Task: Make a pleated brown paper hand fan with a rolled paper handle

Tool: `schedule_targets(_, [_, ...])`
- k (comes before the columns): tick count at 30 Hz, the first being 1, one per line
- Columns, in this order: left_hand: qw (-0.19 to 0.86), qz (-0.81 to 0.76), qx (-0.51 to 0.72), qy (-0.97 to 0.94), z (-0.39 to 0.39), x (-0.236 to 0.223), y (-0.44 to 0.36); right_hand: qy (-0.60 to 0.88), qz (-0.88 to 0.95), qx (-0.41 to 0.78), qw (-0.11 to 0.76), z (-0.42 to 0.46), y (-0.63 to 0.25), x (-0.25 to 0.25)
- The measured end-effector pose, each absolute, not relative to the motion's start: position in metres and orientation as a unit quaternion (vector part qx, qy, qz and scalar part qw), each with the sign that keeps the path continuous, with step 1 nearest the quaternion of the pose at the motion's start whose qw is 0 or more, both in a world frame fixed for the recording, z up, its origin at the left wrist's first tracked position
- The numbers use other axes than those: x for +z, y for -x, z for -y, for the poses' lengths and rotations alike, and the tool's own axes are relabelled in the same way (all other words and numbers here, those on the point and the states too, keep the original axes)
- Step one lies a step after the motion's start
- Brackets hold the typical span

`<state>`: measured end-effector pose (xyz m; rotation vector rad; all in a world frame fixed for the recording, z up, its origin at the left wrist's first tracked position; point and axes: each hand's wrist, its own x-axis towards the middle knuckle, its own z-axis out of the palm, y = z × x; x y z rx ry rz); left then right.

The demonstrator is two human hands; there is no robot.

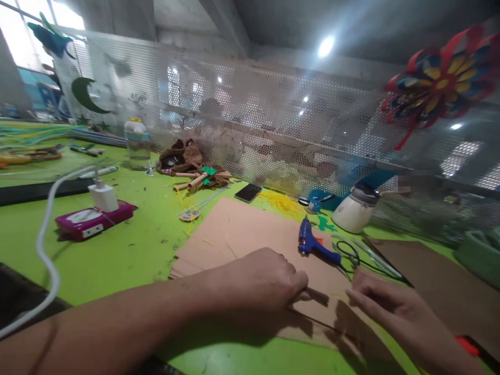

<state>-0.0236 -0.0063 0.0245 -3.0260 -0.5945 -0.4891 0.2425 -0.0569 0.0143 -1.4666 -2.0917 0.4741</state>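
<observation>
My left hand (265, 278) reaches across the stack of tan kraft paper (250, 224), fingers closed round a narrow brown strip (318, 296) whose end sticks out to the right. At the right, my right hand (390, 302) hovers over the paper's edge with its fingers curled and thumb forward. Whatever it may pinch is too small and blurred to make out. Between and beyond the hands, a blue hot glue gun (312, 244) lies on the paper, its nozzle pointing away and its black cord looping to the right.
On the green table stand a white jar (355, 211), a clear jar (138, 151) and a purple power strip (94, 221) with a white charger. A phone (248, 192), yellow shreds (283, 203) and rolled paper sticks (199, 180) lie behind. Brown cardboard (441, 276) is at right.
</observation>
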Motion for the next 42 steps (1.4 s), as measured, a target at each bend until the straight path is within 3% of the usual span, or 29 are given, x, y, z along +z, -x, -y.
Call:
schedule_targets(16, [-0.016, 0.189, -0.161, 0.968, 0.006, 0.013, 0.023, 0.532, 0.809, 0.086, 0.235, 0.058, -0.254, 0.008])
schedule_targets(23, [0.022, 0.157, -0.137, 0.978, 0.004, 0.012, 0.018, 0.469, 0.832, -0.133, 0.266, 0.07, -0.238, 0.028])
schedule_targets(25, [0.02, 0.152, -0.125, 0.98, 0.003, 0.013, 0.016, 0.453, 0.851, -0.117, 0.24, 0.075, -0.22, 0.033])
schedule_targets(30, [-0.011, 0.191, -0.139, 0.972, 0.004, 0.011, 0.015, 0.534, 0.835, 0.06, 0.119, 0.069, -0.171, 0.033])
schedule_targets(35, [0.001, 0.221, -0.149, 0.964, 0.003, 0.011, 0.018, 0.552, 0.833, 0.032, 0.029, 0.057, -0.169, 0.031])
schedule_targets(39, [-0.024, 0.225, -0.166, 0.96, -0.009, 0.023, 0.027, 0.522, 0.85, 0.007, 0.065, 0.053, -0.201, 0.029])
schedule_targets(42, [-0.074, 0.264, -0.111, 0.955, -0.014, 0.03, 0.035, 0.518, 0.849, 0.019, 0.098, 0.051, -0.222, 0.028])
